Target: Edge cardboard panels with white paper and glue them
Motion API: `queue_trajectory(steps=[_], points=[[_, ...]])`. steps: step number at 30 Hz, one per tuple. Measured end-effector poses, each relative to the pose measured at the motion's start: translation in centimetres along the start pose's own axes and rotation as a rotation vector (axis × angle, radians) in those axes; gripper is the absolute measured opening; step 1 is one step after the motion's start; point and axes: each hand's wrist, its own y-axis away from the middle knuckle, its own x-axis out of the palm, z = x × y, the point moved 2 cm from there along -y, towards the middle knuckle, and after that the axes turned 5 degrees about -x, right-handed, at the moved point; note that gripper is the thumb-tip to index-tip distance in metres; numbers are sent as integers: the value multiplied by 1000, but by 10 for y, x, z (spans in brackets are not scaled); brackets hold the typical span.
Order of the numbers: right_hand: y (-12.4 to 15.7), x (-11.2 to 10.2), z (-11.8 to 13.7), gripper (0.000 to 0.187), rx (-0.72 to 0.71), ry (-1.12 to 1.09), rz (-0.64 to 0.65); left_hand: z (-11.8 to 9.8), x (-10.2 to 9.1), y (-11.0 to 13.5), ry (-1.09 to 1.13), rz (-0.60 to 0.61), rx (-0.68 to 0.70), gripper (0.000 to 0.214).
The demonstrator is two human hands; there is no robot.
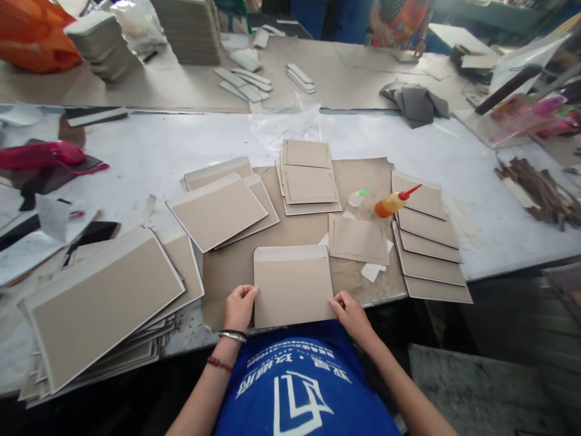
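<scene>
A tan rectangular panel (293,287) with a pale strip along its far edge lies in front of me at the table's near edge. My left hand (240,306) pinches its left side, and my right hand (347,309) pinches its right side near the lower corner. Just beyond my right hand is a smaller tan panel (358,238) with a line marked around its border, lying over white scraps. Past it are a bottle of amber liquid with a red nozzle (391,204) and a small clear bottle with a green tip (358,196).
Larger panels (109,303) are piled at the left, with more panels (218,212) ahead of them. Overlapping panels (431,254) lie at the right, and bordered ones (311,184) at centre. Dark strips (535,188) lie far right. A person (399,27) stands across the table.
</scene>
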Motion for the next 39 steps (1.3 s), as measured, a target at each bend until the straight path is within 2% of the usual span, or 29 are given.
queue_trajectory(steps=[8, 17, 32, 39], points=[[-3, 0, 1, 22, -24, 99, -34, 5, 6, -8, -44, -14, -11, 28], [-9, 3, -2, 21, 3, 130, 3, 4, 7, -10, -70, -16, -24, 22], [-9, 8, -2, 22, -61, 201, -49, 4, 8, -8, -187, -72, 30, 18], [-9, 6, 2, 18, -41, 255, -42, 1, 7, -4, -264, -90, 56, 20]])
